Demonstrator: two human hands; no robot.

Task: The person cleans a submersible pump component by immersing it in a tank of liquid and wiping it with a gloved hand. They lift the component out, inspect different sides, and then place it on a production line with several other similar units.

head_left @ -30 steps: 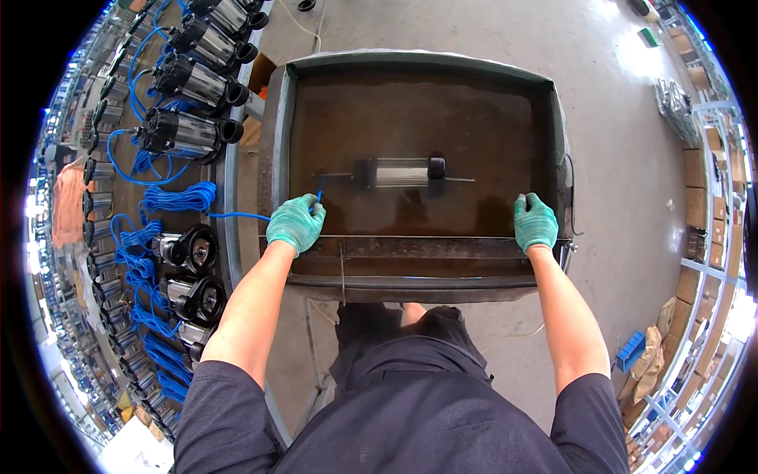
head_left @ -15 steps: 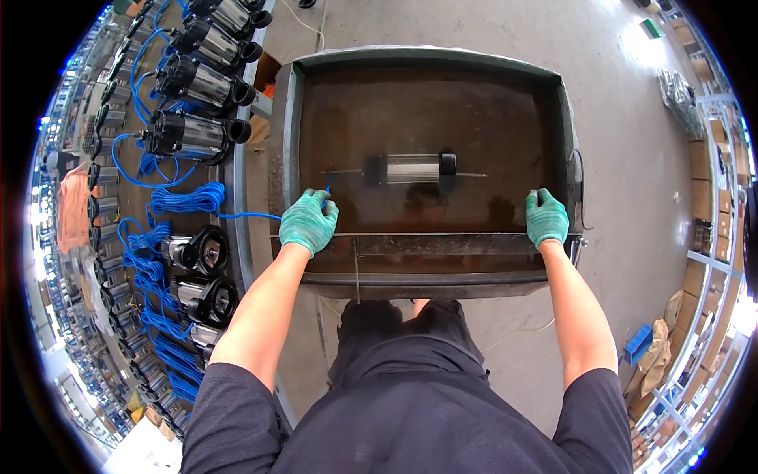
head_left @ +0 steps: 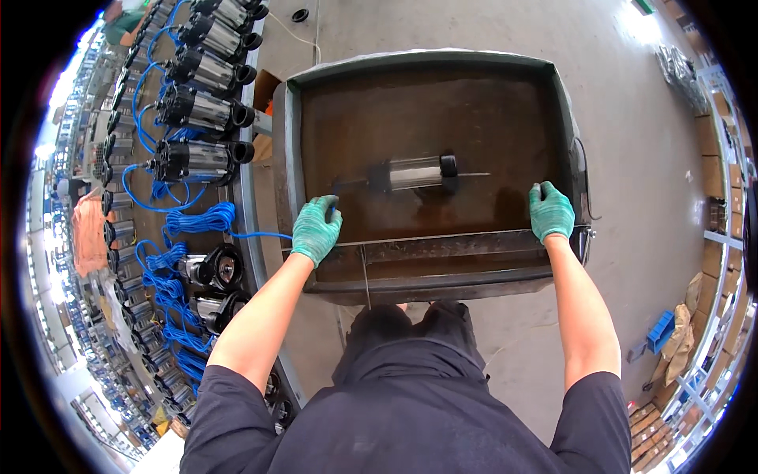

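Note:
A silver cylindrical pump motor (head_left: 415, 173) with black ends lies in the brownish water of a metal tank (head_left: 294, 150). A thin rod (head_left: 474, 174) sticks out at its right. My left hand (head_left: 317, 229), in a green glove, is closed around a blue cable (head_left: 267, 235) at the tank's near left. Past the fingers, that cable dips toward the water and blurs. Over the near right corner, my gloved right hand (head_left: 551, 212) has its fingers curled together; what lies under them is hidden. A dark metal bar (head_left: 442, 243) crosses the tank by both wrists.
Left of the tank, a bench holds a row of pumps (head_left: 204, 162), coiled blue cable (head_left: 201, 220) and several motors (head_left: 217, 268). Shelves with cartons (head_left: 712, 178) line the far right. A blue bin (head_left: 661, 332) sits on the floor there. A black ring (head_left: 300, 15) lies beyond the tank.
The motor's left part and the cable look murkier in the water. Both hands stay near the same spots, with the left slightly lower; the whole view has shifted a little.

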